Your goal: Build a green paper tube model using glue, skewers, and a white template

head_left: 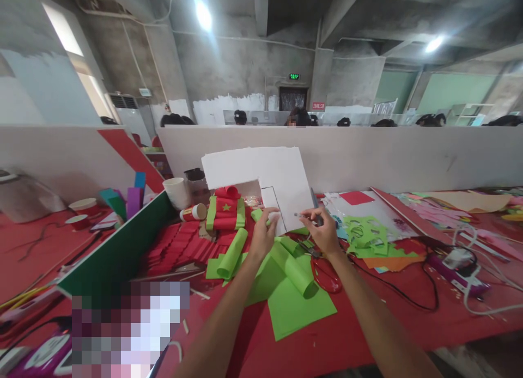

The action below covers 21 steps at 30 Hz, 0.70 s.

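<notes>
A large white L-shaped board (281, 168) stands tilted in front of me, with dark lines on its lower part. My left hand (265, 233) is closed on the board's lower left edge. Close to its lower right part, my right hand (322, 230) pinches a small greyish thing (297, 215), too small to name. Below my hands lie bright green sheets (300, 310), some curled into rolls. Red-handled scissors (327, 275) rest beside them, under my right wrist. To the left stands a red and green paper piece (226, 208) with a star.
A green divider (118, 247) stands at left, near folded red paper (180, 244) and a white cup (176, 191). Cut green paper (365, 235) and a purple power strip (460, 274) with cables lie right. A white partition (408, 154) runs behind, with people's heads beyond.
</notes>
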Available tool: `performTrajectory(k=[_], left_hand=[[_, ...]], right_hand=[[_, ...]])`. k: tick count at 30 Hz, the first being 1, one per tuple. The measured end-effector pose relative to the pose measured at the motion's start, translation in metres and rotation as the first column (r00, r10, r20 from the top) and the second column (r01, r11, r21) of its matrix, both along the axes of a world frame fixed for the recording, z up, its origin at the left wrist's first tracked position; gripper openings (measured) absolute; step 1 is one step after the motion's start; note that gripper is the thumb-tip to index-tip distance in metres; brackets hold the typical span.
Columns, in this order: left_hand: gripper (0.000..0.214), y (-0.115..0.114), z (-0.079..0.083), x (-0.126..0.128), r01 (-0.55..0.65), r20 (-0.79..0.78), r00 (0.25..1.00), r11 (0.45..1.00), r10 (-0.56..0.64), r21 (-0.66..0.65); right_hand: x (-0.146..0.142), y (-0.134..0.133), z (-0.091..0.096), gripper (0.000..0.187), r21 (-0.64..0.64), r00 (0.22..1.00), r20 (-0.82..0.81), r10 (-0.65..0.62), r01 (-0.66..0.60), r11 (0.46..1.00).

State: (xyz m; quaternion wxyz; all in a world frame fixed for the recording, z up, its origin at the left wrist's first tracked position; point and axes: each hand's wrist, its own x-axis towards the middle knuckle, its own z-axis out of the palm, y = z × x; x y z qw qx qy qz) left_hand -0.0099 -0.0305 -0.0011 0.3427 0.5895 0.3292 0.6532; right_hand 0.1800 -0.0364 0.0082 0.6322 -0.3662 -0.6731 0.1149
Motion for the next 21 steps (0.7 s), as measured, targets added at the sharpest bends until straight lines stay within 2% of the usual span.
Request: performTrajectory(k=[2,4,10,16,18,21], left_hand=[[0.023,0.002,-0.002,-0.001,0.062,-0.137,0.989,0.998,-0.062,-0.008],[0.025,0.002,-0.003,0.0,0.099,-0.18,0.979,0.995,-0.097,0.004],[0.031,-0.002,0.0,0.003,0.151,-0.195,0.969,0.988,-0.154,-0.029],[0.029,-0.002,0.0,0.004,0.174,-0.157,0.972,0.985,-0.174,-0.016],[0.028,-0.002,0.001,0.003,0.17,-0.145,0.974,0.985,-0.173,-0.033],[0.028,0.0,0.001,0.001,0.141,-0.104,0.984,0.989,-0.146,-0.053]], right_hand=[[-0.007,-0.001,-0.002,0.028,0.009,1.0,0.03,0.009,-0.009,1.0],[-0.011,-0.002,-0.004,0.027,0.024,0.998,0.062,0.001,-0.003,1.0],[-0.012,-0.002,-0.008,0.024,0.063,0.995,0.102,0.009,-0.016,0.998],[-0.014,-0.005,-0.006,0.021,0.004,0.993,0.117,0.033,-0.034,0.999],[-0.015,-0.008,-0.003,0.019,0.006,0.995,0.09,0.053,-0.053,0.999],[-0.012,-0.011,0.003,0.02,-0.01,0.988,-0.027,0.152,-0.153,0.988]])
